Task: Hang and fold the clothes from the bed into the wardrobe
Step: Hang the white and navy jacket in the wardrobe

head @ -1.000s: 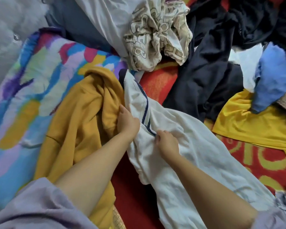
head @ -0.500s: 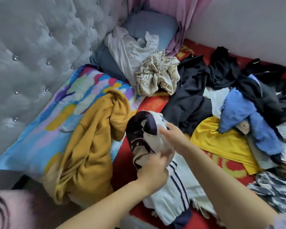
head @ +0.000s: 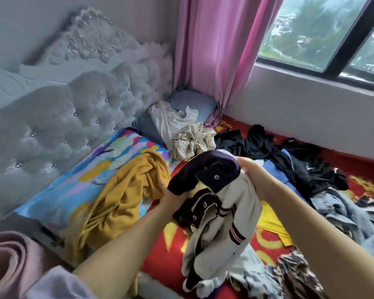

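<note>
I hold a white jacket [head: 229, 216] with a dark navy collar and snap buttons up above the bed. My left hand [head: 167, 198] grips it from the left under the collar, mostly hidden behind the dark fabric. On the collar's right side my right hand [head: 252, 171] grips it. The jacket's body hangs down bunched, its striped cuff showing. A mustard yellow garment [head: 121, 199] lies on the bed just left of my left hand.
The red patterned bedspread [head: 160, 253] carries a pile of black clothes [head: 279, 152], a blue garment [head: 274, 169], a cream printed cloth [head: 192, 143] and grey clothes [head: 343, 212]. A colourful pillow [head: 78, 182] lies against the tufted grey headboard [head: 52, 126]. Pink curtain [head: 214, 50] and window behind.
The white jacket lay flat on the bed under both hands; I have gathered it and lifted it off the bed, collar uppermost. My view has risen to take in the headboard and window.
</note>
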Action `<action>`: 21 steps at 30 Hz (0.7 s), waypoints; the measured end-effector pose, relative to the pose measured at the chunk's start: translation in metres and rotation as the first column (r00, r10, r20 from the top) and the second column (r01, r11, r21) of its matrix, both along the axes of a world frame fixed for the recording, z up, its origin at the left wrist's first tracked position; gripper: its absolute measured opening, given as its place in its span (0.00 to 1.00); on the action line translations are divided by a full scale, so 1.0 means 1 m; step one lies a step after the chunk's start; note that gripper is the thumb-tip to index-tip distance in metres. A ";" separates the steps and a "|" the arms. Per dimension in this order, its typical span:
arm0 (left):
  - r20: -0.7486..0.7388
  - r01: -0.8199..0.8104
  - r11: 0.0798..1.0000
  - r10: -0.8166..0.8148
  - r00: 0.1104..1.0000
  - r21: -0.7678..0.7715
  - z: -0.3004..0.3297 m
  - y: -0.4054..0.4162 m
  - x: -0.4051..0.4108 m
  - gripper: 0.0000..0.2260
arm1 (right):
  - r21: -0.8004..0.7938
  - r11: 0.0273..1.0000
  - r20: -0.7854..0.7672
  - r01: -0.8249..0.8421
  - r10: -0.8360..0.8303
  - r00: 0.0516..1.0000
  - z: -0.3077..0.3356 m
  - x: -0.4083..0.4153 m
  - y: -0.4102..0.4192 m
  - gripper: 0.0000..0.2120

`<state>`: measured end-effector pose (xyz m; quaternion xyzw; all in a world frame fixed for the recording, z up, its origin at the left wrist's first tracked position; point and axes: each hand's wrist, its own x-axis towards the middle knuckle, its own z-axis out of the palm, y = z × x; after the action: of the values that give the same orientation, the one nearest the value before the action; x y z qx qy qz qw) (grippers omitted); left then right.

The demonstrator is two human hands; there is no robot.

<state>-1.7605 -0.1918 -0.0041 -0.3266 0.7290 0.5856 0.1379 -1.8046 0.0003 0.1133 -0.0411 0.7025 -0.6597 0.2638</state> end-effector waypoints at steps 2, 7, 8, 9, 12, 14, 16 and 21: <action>0.107 -0.140 0.855 0.100 0.989 0.499 0.009 0.006 0.020 0.16 | -0.051 0.999 -0.017 0.018 -0.019 1.000 0.024 0.031 0.004 0.11; 0.078 -0.266 0.696 0.290 0.954 0.667 0.032 -0.019 0.067 0.13 | -0.037 0.999 0.016 0.038 -0.037 0.999 0.044 0.107 0.016 0.09; 0.057 -0.265 0.717 0.301 0.952 0.645 0.045 -0.029 0.080 0.13 | -0.025 0.999 0.032 0.043 -0.042 0.999 0.041 0.121 0.019 0.07; 0.019 -0.251 0.743 0.306 0.952 0.620 0.054 -0.038 0.092 0.13 | -0.007 0.998 0.054 0.063 -0.062 0.997 0.038 0.135 0.020 0.07; -0.052 -0.190 0.797 0.267 0.962 0.574 0.087 -0.054 0.140 0.12 | 0.067 0.996 0.064 0.054 -0.059 0.996 0.023 0.178 0.019 0.12; -0.081 -0.118 0.807 0.201 0.976 0.579 0.103 -0.055 0.168 0.13 | 0.139 0.989 0.066 0.057 -0.066 0.996 0.012 0.203 0.018 0.13; -0.098 -0.114 0.792 0.214 0.972 0.599 0.120 -0.055 0.196 0.13 | 0.208 0.973 0.050 0.095 -0.108 0.993 0.006 0.218 0.013 0.14; -0.214 -0.084 0.750 0.291 0.933 0.656 0.154 -0.058 0.265 0.11 | 0.234 0.971 -0.164 -0.045 0.085 0.983 0.018 0.250 -0.026 0.13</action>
<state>-1.4956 -0.2495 0.1504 -0.2391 0.4624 0.8512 0.0668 -1.5548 -0.0259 0.1316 -0.0907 0.7925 -0.5590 0.2264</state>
